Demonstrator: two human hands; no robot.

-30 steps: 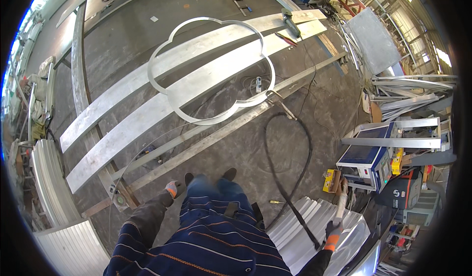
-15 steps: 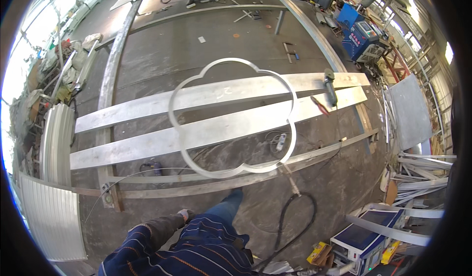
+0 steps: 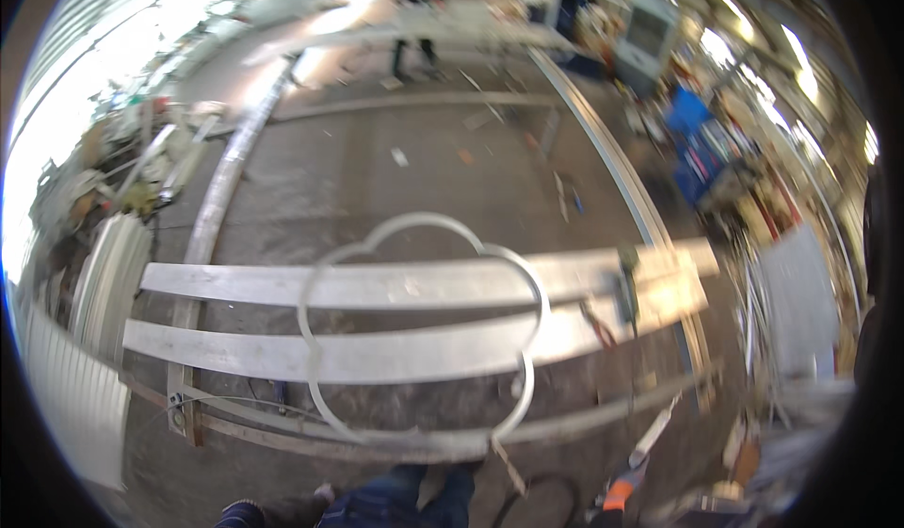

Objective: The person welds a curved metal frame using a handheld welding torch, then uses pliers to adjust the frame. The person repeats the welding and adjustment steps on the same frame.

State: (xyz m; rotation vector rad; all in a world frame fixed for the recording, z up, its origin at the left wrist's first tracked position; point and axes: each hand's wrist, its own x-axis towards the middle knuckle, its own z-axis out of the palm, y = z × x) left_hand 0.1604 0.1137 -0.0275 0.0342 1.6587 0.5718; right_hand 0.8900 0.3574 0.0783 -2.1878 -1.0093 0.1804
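My left hand (image 3: 326,493) is low in the head view beside my legs, at the end of a dark sleeve; blur hides its fingers. At the lower right a slim tool (image 3: 650,441) with a pale shaft and an orange part slants up from the edge. My right hand seems closed round its lower end, though the hand itself hardly shows. Left of the tool, a pale scalloped ring frame (image 3: 541,307) rests across two flat metal planks (image 3: 226,348). A tan clamp-like piece (image 3: 509,466) on a dark cable meets the ring's near edge.
A green angle grinder (image 3: 628,283) and red-handled pliers (image 3: 597,325) lie on the planks' right end. Long metal beams (image 3: 612,161) frame the floor. A co-worker (image 3: 412,53) stands at the far side. Blue machines (image 3: 706,152) and a grey sheet (image 3: 799,293) line the right.
My view has tipped up, so the ring and planks sit lower in the picture. The pale-and-orange tool has come in at the lower right. The co-worker now shows more fully.
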